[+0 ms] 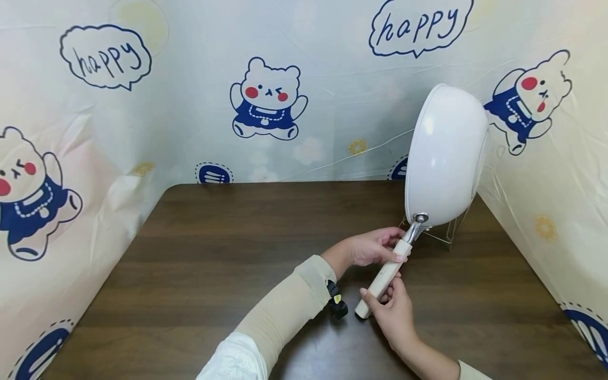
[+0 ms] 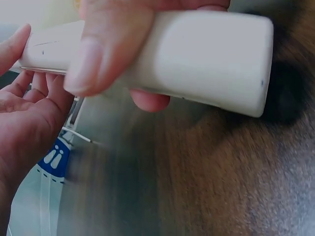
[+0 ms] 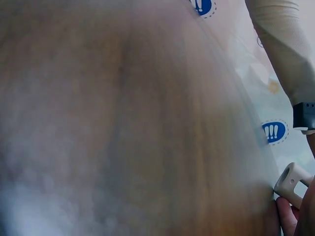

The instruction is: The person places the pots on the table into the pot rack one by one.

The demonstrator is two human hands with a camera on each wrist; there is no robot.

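Observation:
A white frying pan (image 1: 444, 153) is tilted up on its side at the right of the table, its outer wall towards me and its inside hidden. Its pale handle (image 1: 386, 275) slants down towards me from a metal joint (image 1: 416, 228). My left hand (image 1: 370, 248) grips the handle's upper part just below the metal, thumb on top and fingers behind. Lower down, my right hand (image 1: 396, 311) pinches the handle near its end. Both hands' fingers show around the handle (image 2: 211, 59) in the left wrist view. At the right wrist view's edge appears the handle's holed end (image 3: 291, 183).
A thin wire rack (image 1: 449, 235) stands behind and below the pan, mostly covered by it. The dark wooden table (image 1: 228, 253) stretches left of my arms. A printed cloth (image 1: 332, 95) hangs around its back and sides. A black wrist camera (image 1: 336, 302) sits on my left wrist.

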